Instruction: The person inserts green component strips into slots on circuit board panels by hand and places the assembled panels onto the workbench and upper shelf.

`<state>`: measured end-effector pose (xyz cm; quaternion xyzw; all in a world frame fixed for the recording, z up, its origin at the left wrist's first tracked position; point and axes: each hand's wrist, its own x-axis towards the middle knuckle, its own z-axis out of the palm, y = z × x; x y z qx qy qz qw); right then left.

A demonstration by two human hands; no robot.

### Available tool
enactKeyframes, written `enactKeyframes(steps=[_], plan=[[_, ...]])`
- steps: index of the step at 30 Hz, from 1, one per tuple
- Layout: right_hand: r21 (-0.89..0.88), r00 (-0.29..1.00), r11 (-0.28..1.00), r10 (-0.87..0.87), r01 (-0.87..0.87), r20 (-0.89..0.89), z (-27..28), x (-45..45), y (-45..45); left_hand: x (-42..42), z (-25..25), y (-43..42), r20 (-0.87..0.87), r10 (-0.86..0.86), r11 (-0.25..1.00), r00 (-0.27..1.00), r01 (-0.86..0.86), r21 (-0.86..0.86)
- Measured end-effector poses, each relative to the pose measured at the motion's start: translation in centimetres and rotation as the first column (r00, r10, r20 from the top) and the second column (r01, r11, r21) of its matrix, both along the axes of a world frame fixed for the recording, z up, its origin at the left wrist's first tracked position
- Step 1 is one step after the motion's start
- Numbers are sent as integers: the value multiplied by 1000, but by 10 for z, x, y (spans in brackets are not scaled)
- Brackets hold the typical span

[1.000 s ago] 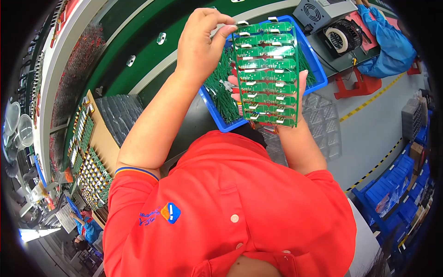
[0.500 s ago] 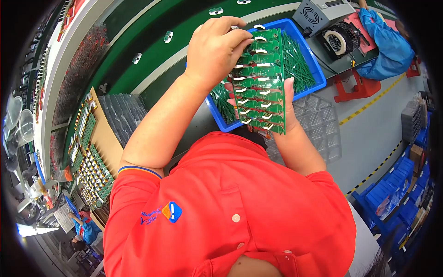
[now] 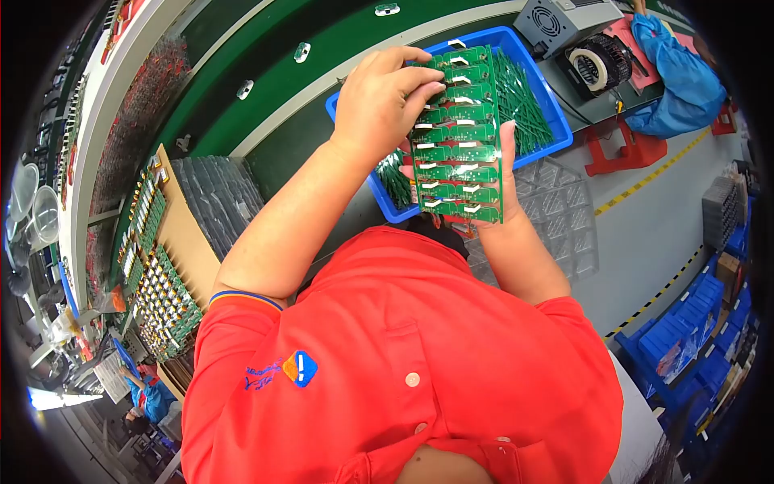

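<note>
A green printed circuit board panel (image 3: 476, 129) with two columns of white connectors is held up over a blue bin (image 3: 556, 121). My right hand (image 3: 509, 189) supports it from below, with the thumb along its right edge and fingers showing at its left edge. At the panel's upper left, the thumb and index finger of my left hand (image 3: 387, 97) are pinched together over the board. Whatever lies between those fingertips is hidden. Inside the bin, thin green circuit board strips (image 3: 520, 105) lie in a loose heap on both sides of the panel.
Clear plastic trays (image 3: 556, 210) lie to the right below the bin. A grey metal box (image 3: 560, 28) and a black round device (image 3: 597, 68) stand at upper right, near a person in a blue sleeve (image 3: 677, 77). Assembled boards (image 3: 165, 310) and cardboard (image 3: 189, 234) are at left.
The panel has shifted slightly up in view and tilted. My left hand has moved a little down along its left side, fingers still pinched. My right hand keeps its hold.
</note>
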<state>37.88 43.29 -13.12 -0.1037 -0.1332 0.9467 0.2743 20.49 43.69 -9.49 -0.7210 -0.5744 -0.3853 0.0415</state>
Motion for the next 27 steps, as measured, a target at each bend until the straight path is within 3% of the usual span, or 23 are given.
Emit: enactKeyframes(steps=[5,7,12,14,17,27], plan=[[32,997,999,-3,1,77,2,-3,-5,1,-3,0,-18,29,1000,999,-29,-12],[-50,993,997,-60,66,102,7,-6,-8,-1,-5,1,-34,13,1000,999,-14,-11],[-48,998,998,-31,34,51,4,-4,-6,-1,-8,-1,-42,4,1000,999,-4,-9],[-51,998,998,-42,44,41,5,-5,-5,1,-6,-6,67,29,998,997,-25,-56],[-105,998,992,-64,66,19,3,-5,-3,8,-3,-13,68,-1,990,998,10,-139],[-70,997,996,-53,57,57,-4,-10,1,5,-7,-7,-27,-2,996,1000,-1,-88]])
